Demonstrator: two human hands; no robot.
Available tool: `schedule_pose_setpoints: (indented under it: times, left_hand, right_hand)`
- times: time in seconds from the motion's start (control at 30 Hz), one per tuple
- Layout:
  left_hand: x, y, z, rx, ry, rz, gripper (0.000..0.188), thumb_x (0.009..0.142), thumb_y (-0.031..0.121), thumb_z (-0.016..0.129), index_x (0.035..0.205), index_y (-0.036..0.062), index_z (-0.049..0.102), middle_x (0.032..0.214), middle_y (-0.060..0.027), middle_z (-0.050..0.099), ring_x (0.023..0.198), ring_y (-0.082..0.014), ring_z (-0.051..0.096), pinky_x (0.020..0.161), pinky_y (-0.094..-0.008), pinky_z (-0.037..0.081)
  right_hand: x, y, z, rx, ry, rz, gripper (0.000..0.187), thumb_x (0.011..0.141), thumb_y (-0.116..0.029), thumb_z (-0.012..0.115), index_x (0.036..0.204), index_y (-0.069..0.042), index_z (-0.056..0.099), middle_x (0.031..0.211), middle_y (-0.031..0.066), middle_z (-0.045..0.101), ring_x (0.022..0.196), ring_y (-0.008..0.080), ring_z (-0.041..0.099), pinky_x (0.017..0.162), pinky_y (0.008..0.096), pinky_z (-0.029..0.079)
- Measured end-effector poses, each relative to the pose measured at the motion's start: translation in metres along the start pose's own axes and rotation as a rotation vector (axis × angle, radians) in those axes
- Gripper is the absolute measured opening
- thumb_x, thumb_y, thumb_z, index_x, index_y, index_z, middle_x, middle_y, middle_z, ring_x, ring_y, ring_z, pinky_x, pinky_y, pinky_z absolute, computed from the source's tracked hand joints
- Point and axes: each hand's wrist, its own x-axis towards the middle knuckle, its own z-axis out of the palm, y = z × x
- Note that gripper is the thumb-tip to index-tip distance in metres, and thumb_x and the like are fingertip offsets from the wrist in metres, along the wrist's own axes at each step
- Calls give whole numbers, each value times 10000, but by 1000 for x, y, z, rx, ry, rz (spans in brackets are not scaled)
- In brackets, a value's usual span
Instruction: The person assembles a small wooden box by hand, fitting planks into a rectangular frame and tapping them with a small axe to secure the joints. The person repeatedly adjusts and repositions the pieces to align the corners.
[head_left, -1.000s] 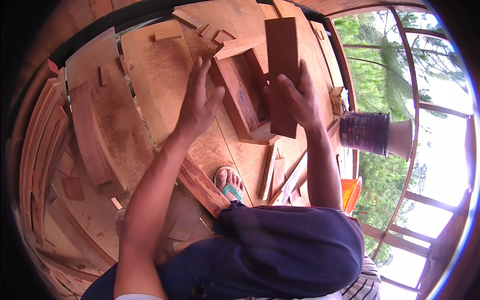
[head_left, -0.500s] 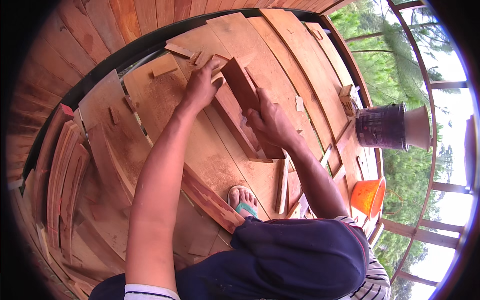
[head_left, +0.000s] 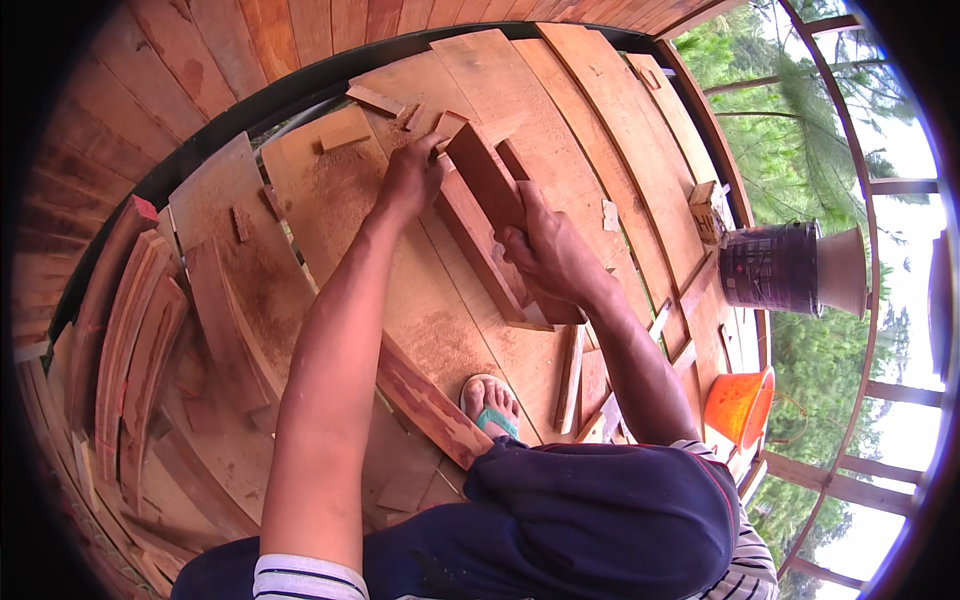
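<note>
A long, narrow wooden box (head_left: 470, 222) of reddish-brown boards lies over the plank surface, slanting from far left to near right. Its upper side board (head_left: 485, 180) is tilted up and darker. My right hand (head_left: 552, 245) grips this board from the right, thumb on its face and fingers over the edge. At the box's far end my left hand (head_left: 412, 178) is closed on the end piece, its fingertips partly hidden. A short wood piece (head_left: 451, 124) shows just beyond the left fingers.
Sawdust and wood offcuts (head_left: 345, 137) lie on the planks (head_left: 560, 130). Curved boards (head_left: 130, 330) are stacked at left. A dark bucket (head_left: 770, 267) and an orange bucket (head_left: 740, 407) stand at right. My sandalled foot (head_left: 490, 402) is below the box, beside a long board (head_left: 430, 400).
The view has shifted slightly, so most things sit a little lower and to the right. My left fingers have drawn in closer at the box's far end; the right hand keeps its grip.
</note>
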Motion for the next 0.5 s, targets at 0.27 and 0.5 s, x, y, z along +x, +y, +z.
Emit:
schedule_pose_setpoints:
  times: [0.27, 0.5]
  left_hand:
    - [5, -4, -1, -172, 4, -65, 384, 827, 56, 661, 1201, 78, 746, 832, -142, 738, 744, -170, 694, 694, -322, 536]
    - [3, -1, 11, -233, 125, -164, 347, 812, 50, 682, 1152, 27, 749, 833, -105, 735, 750, -154, 671, 711, -315, 534]
  right_hand:
    - [0, 4, 2, -19, 1, -15, 431, 955, -103, 574, 1304, 53, 375, 729, 330, 625, 794, 525, 650, 723, 582, 497]
    - [-3, 4, 3, -133, 12, 1, 430, 971, -98, 591, 1313, 40, 370, 790, 253, 707, 775, 408, 735, 718, 496, 562]
